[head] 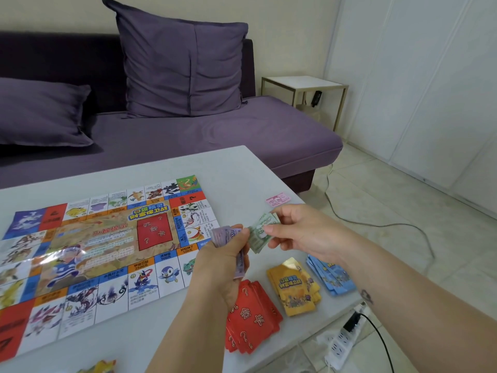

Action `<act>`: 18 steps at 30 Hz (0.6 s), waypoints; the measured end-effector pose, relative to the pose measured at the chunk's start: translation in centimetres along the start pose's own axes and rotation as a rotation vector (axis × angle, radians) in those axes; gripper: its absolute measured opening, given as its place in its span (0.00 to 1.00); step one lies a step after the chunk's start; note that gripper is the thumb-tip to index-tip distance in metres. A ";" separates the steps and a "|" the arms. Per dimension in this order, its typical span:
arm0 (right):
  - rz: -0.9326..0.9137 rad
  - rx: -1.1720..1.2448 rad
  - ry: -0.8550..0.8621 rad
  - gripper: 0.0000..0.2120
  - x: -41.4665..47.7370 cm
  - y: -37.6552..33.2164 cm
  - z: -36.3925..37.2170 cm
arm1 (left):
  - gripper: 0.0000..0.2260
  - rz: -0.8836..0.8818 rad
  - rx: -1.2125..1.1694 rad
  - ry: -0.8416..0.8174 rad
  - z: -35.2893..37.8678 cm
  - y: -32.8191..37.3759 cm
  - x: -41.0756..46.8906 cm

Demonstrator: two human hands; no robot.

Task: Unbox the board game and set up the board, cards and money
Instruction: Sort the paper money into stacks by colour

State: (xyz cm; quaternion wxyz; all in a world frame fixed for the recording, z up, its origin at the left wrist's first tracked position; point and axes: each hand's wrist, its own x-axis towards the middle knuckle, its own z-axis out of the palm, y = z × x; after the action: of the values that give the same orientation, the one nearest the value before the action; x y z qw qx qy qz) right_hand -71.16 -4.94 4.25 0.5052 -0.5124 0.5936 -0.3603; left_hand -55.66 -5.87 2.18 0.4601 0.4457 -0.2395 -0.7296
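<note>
- Left hand (223,267): fingers curled tight round a stack of purple banknotes (224,234), held above the table (242,170).
- Right hand (301,232): thumb and fingers pinch a green banknote (258,235), just beside the purple stack.
- Game board (102,251) lies unfolded, left of both hands.
- Red cards (250,316), yellow cards (295,286) and blue cards (330,275) lie under the hands.
- Pink banknote (278,199) lies beyond the right fingers.

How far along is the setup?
Done: board lies unfolded on the table; red cards, yellow cards and blue cards sit stacked beside it; a pink note is set down. In hand: left hand grips purple notes, right hand pinches green notes. Left: laying out the held money.
</note>
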 end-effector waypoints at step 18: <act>0.032 -0.416 0.499 0.10 4.0 4.7 -6.0 | 0.03 -0.092 -0.147 -0.034 0.3 0.3 -0.1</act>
State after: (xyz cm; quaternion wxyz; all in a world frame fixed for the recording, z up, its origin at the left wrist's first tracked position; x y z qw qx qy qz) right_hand -77.93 -8.34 0.31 0.2344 -0.4912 0.7679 -0.3377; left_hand -55.73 -5.94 2.58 0.4536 0.4087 -0.1723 -0.7730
